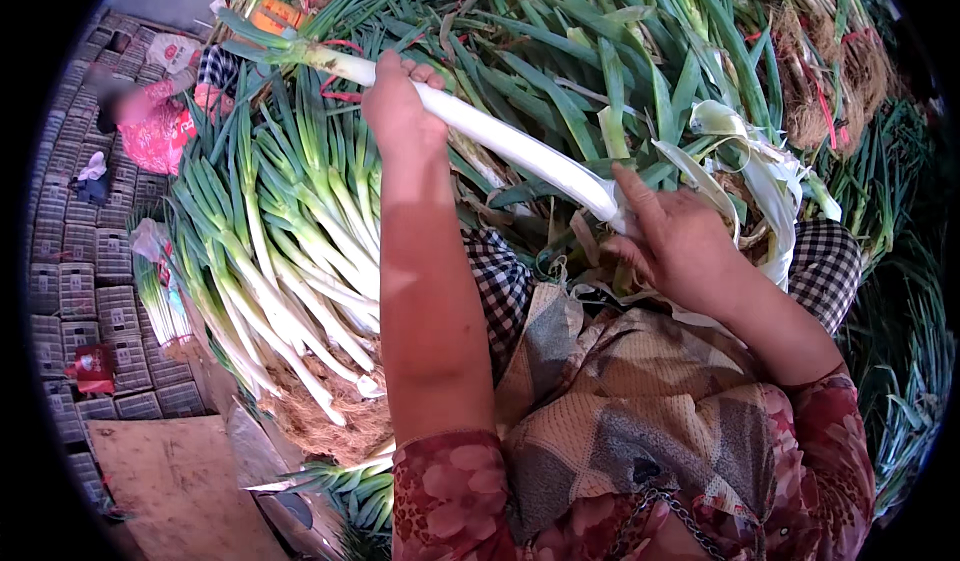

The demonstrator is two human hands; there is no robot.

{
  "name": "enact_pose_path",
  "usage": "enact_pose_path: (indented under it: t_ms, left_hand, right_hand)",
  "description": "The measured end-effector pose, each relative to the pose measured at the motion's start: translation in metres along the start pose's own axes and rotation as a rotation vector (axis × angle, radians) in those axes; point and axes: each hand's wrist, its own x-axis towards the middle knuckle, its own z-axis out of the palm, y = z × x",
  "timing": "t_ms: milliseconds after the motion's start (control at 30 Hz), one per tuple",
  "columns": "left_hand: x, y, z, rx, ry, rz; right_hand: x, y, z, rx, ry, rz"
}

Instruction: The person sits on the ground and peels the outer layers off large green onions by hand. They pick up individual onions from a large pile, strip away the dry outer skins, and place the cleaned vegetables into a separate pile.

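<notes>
A long, thick green onion (517, 141) with a bare white stalk slants across in front of me, its leafy end up at the left. My left hand (405, 107) is wrapped around the stalk just below the green leaves. At the lower end, my right hand (667, 242) pinches the stalk's base between thumb and forefinger; the root tip is mostly hidden by the fingers. Pale strips of peeled outer skin (784, 201) hang beside the right hand. Below the stalk, loose leaves (555, 186) lie at my lap.
Clean white-stalked green onions (300, 283) lie piled at left, over bundles with brown roots (330, 426). Unpeeled onions (600, 58) heap in front; tied root bundles (832, 88) stand far right. A person (146, 125) sits at left on brick paving (116, 246). A board (180, 486) lies lower left.
</notes>
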Motion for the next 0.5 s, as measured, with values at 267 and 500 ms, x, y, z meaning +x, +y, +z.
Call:
enact_pose_path:
  t_ms: [267, 500]
  left_hand:
    - [0.018, 0.011, -0.028, -0.01, -0.088, -0.088]
    - [0.026, 0.039, -0.041, -0.076, -0.137, -0.131]
  right_hand:
    - [-0.007, 0.002, 0.008, 0.606, -0.243, 0.141]
    - [-0.053, 0.04, 0.005, 0.551, -0.39, 0.391]
